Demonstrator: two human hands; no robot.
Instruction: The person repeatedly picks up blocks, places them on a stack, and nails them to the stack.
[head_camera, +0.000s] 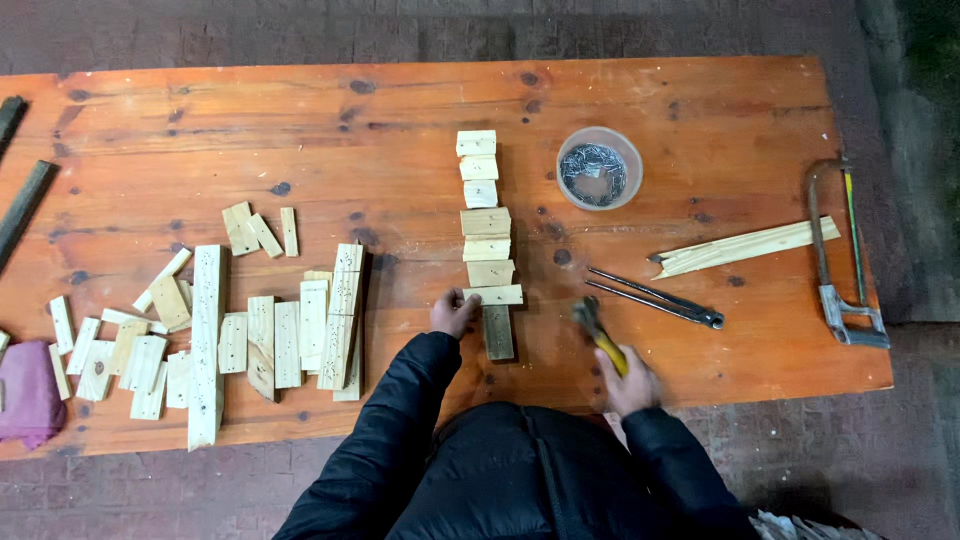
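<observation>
Seven short wooden blocks (484, 222) lie crosswise in a row down the middle of the counter (400, 120), over a darker strip of wood (499, 333) whose near end shows below the last one. The left hand (453, 312) rests against the left end of that nearest block (493, 295), fingers curled on it, steadying it. The right hand (632, 385) is closed round the yellow handle of a hammer (598, 331), whose head hangs blurred just right of the strip. To strike well here, the holding fingers are best kept to the block's far end, well clear of the hammer's path, and the block kept square to the strip.

Beyond the row stands a round clear tub of nails (598, 168). To the right lie long-handled pincers (655, 297), a splintered slat (745, 247) and a hacksaw (840, 260). Left of the row a loose pile of cut offcuts (240, 320) spreads across the counter, with a pink cloth (28, 392) at the edge.
</observation>
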